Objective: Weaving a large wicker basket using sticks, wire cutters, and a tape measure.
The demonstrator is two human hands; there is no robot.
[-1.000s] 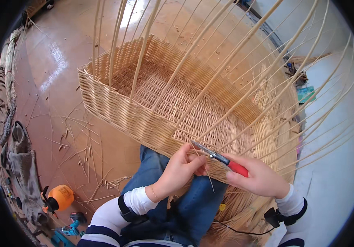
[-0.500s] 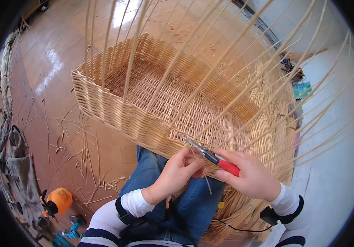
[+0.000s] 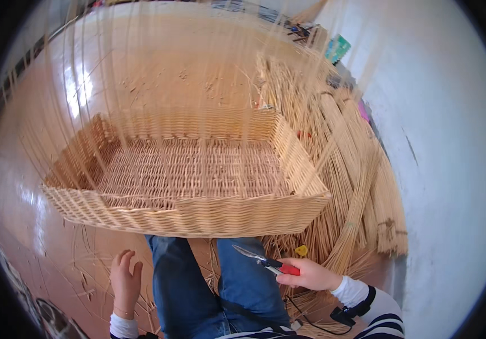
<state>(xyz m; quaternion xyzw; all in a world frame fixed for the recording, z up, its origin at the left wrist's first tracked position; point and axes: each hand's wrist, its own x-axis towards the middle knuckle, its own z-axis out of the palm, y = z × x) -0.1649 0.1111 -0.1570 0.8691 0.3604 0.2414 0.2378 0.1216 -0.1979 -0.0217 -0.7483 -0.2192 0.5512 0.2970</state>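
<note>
A rectangular woven basket of pale reed rests across my knees, its browner floor facing up. Long upright stakes rise from its walls, blurred by motion. My right hand is closed around the red handle of a pair of pruning shears, whose pointed blades aim up and left, just below the basket's near wall. To the left of my legs, my left hand hangs empty with its fingers apart, clear of the basket.
Bundles of long reeds lie on the right, against a white wall. Cut scraps litter the tan floor. A yellow tag and a black cable are near my right forearm. Grey fabric lies at lower left.
The basket has swung round to lie squarely across my lap. My left hand has left the near wall and moved down left; my right hand has drawn the shears back from the rim.
</note>
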